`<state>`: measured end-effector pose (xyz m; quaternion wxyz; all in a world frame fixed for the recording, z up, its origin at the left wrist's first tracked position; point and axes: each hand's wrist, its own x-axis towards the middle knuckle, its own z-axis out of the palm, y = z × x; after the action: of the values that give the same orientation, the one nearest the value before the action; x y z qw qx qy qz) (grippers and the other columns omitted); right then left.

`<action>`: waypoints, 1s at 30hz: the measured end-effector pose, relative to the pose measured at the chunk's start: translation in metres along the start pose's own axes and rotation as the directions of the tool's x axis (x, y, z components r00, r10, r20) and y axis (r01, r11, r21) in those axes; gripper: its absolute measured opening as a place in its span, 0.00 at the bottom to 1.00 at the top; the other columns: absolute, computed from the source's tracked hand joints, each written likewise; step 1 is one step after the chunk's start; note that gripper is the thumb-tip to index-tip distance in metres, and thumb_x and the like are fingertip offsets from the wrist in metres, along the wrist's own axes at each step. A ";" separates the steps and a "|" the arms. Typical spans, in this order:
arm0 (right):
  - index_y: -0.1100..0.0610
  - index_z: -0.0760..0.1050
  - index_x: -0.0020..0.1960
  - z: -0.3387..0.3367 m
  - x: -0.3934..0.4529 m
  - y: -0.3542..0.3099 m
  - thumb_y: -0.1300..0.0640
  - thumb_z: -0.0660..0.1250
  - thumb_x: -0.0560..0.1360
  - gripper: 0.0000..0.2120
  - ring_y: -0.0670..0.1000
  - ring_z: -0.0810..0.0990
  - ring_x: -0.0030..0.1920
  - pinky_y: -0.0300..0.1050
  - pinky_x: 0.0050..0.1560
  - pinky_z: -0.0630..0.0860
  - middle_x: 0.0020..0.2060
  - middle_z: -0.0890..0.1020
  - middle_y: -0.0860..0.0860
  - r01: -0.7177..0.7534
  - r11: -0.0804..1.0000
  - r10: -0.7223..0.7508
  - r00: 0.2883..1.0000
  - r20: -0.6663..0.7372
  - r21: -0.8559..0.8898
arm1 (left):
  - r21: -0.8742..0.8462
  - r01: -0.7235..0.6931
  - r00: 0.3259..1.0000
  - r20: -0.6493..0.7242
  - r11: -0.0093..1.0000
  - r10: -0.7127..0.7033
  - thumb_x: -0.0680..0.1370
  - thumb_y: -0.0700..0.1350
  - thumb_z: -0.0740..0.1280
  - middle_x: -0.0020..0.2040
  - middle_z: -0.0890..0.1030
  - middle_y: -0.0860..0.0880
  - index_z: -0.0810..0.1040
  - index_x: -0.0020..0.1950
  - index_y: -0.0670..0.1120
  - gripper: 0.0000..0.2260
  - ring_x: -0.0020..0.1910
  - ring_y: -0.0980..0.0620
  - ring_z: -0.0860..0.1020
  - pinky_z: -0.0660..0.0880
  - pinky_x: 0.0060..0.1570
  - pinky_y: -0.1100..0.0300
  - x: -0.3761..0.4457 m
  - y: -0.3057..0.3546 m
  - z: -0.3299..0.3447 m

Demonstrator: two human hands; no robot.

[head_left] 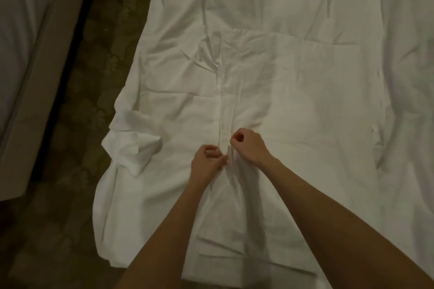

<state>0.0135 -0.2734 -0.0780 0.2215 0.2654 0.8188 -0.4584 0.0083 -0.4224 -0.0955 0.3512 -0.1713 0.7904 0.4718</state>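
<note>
A white sheet lies spread over a bed, with a folded hem running lengthwise down its middle. My left hand and my right hand sit close together on that hem near the bed's front. Both have curled fingers that pinch the fabric, which bunches into small pleats between them. A rumpled part of the sheet hangs over the bed's left edge.
Dark patterned carpet fills the gap left of the bed. A second bed with white bedding and a pale base stands at the far left. More wrinkled white bedding covers the right side.
</note>
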 end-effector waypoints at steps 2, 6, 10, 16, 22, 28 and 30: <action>0.58 0.76 0.48 0.010 -0.012 0.003 0.56 0.64 0.76 0.05 0.51 0.77 0.45 0.42 0.46 0.71 0.44 0.80 0.51 -0.015 1.000 0.015 1.000 -0.012 -0.023 | 0.016 0.040 0.992 0.121 0.999 -0.041 0.69 0.43 0.76 0.46 0.84 0.47 0.78 0.54 0.44 0.16 0.39 0.51 0.82 0.78 0.40 0.58 -0.013 -0.014 -0.002; 0.57 0.75 0.48 0.026 -0.034 0.012 0.57 0.62 0.76 0.05 0.52 0.78 0.45 0.45 0.47 0.74 0.43 0.80 0.51 -0.074 0.996 0.079 0.989 -0.125 0.047 | 0.277 -0.115 0.981 0.183 0.954 0.065 0.70 0.45 0.75 0.45 0.82 0.51 0.79 0.54 0.46 0.15 0.40 0.52 0.83 0.77 0.41 0.61 -0.029 -0.024 -0.011; 0.55 0.73 0.47 0.034 -0.055 0.021 0.56 0.61 0.77 0.04 0.51 0.77 0.44 0.46 0.46 0.74 0.42 0.79 0.50 -0.111 0.991 0.123 0.974 -0.192 0.074 | 0.399 -0.099 0.989 0.138 0.912 0.047 0.70 0.48 0.76 0.42 0.80 0.53 0.78 0.53 0.46 0.15 0.44 0.54 0.79 0.75 0.47 0.62 -0.050 -0.046 -0.011; 0.56 0.73 0.48 0.045 -0.079 0.034 0.56 0.61 0.77 0.04 0.52 0.77 0.44 0.45 0.45 0.73 0.42 0.79 0.51 -0.125 0.991 0.132 0.975 -0.181 0.045 | 0.533 -0.035 0.994 0.104 0.846 -0.025 0.75 0.51 0.70 0.46 0.81 0.50 0.79 0.50 0.47 0.10 0.42 0.54 0.76 0.71 0.45 0.62 -0.068 -0.066 -0.006; 0.55 0.73 0.47 0.051 -0.084 0.033 0.56 0.61 0.77 0.03 0.52 0.77 0.44 0.44 0.43 0.70 0.43 0.79 0.51 -0.107 0.994 0.112 0.977 -0.181 0.038 | 0.431 -0.013 0.998 0.067 0.902 -0.018 0.73 0.50 0.73 0.36 0.78 0.52 0.79 0.42 0.47 0.07 0.40 0.52 0.77 0.70 0.42 0.62 -0.077 -0.090 -0.048; 0.57 0.75 0.54 0.069 -0.099 0.042 0.55 0.61 0.78 0.09 0.54 0.78 0.53 0.47 0.53 0.72 0.51 0.80 0.53 -0.100 0.990 0.103 0.994 0.022 -0.096 | 0.412 0.092 0.996 -0.020 0.907 -0.092 0.72 0.48 0.73 0.39 0.80 0.50 0.78 0.43 0.47 0.07 0.46 0.48 0.81 0.75 0.49 0.58 -0.094 -0.124 -0.045; 0.57 0.75 0.58 0.071 -0.101 0.045 0.55 0.61 0.77 0.11 0.55 0.77 0.55 0.47 0.56 0.72 0.54 0.80 0.53 -0.076 0.992 0.081 0.996 0.048 -0.105 | 0.345 0.085 0.994 -0.100 0.935 -0.053 0.71 0.49 0.75 0.44 0.82 0.48 0.80 0.49 0.46 0.11 0.47 0.49 0.80 0.75 0.48 0.58 -0.098 -0.122 -0.041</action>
<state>0.1272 -0.3389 -0.0792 0.2743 0.2736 0.8241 -0.4133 0.1339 -0.5243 -0.0891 0.3567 -0.1548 0.8698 0.3036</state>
